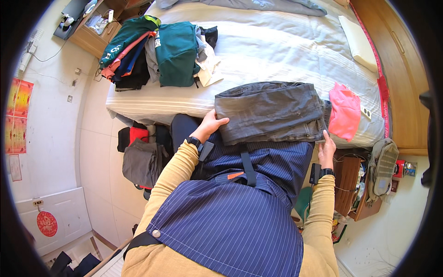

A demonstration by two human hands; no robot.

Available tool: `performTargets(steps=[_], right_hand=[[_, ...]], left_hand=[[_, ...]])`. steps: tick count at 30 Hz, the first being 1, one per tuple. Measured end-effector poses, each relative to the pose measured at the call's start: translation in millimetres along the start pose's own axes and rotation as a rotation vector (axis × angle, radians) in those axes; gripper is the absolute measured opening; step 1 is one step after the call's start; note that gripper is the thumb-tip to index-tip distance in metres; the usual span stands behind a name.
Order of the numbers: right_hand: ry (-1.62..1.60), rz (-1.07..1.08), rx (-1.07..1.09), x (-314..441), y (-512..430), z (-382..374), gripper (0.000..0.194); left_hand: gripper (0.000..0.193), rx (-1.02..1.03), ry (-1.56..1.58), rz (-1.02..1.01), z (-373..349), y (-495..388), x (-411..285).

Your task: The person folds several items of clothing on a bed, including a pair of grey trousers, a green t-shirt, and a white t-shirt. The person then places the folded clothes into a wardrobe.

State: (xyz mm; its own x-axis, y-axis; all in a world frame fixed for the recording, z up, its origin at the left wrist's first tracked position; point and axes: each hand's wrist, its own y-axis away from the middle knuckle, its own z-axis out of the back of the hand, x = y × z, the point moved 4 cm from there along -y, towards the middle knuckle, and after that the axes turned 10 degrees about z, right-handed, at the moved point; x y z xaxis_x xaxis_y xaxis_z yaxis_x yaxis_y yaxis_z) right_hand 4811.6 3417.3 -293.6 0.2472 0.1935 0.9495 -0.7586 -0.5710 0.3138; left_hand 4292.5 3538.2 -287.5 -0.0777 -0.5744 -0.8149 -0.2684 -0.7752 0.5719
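A pair of dark grey trousers [270, 110], folded into a broad flat bundle, lies across my lap and the near edge of the bed. My left hand [209, 125] grips the bundle's left end, thumb on top and fingers tucked beneath. At its near right corner, my right hand [326, 147] pinches the cloth between thumb and fingers. Just beyond the right end is a crumpled pink garment [344, 111] on the bed. A navy pinstriped apron [235, 221] covers my front and thighs, under the bundle.
Folded clothes, including a dark green sweatshirt [178, 52], are piled at the bed's left. A power strip [365, 113] and white pillow [358, 43] lie on the striped bed sheet [270, 52]. Grey-brown clothing [142, 162] is stacked low at left. A backpack [382, 169] stands at right.
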Motion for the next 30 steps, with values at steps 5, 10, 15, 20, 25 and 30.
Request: performTargets(steps=[5,10,15,20,25,30], right_hand=[[0.118,0.519,-0.106,22.3,11.8,-8.9,0.057],[-0.119,0.160,0.207,15.3,19.2,-69.8,0.059],[0.061,0.093,0.277,9.0,1.6,-99.5,0.032],[0.346,0.078,0.140,8.0,-21.5,-105.9,0.040],[-0.117,0.557,0.244,24.0,-45.6,-103.1,0.031],[0.131,-0.030,0.116,-10.4,-61.5,-49.7,0.046]], left_hand=[[0.043,0.007,0.037,0.059,8.9,-7.8,21.7],[0.048,0.031,0.002,0.193,9.9,-2.4,27.4],[0.047,0.120,-0.116,0.241,5.8,4.9,33.9],[0.060,-0.074,-0.235,0.114,-0.3,13.4,29.9],[0.055,-0.086,-0.050,0.065,-11.2,13.4,28.8],[0.053,-0.049,0.011,-0.045,-18.4,7.5,31.4]])
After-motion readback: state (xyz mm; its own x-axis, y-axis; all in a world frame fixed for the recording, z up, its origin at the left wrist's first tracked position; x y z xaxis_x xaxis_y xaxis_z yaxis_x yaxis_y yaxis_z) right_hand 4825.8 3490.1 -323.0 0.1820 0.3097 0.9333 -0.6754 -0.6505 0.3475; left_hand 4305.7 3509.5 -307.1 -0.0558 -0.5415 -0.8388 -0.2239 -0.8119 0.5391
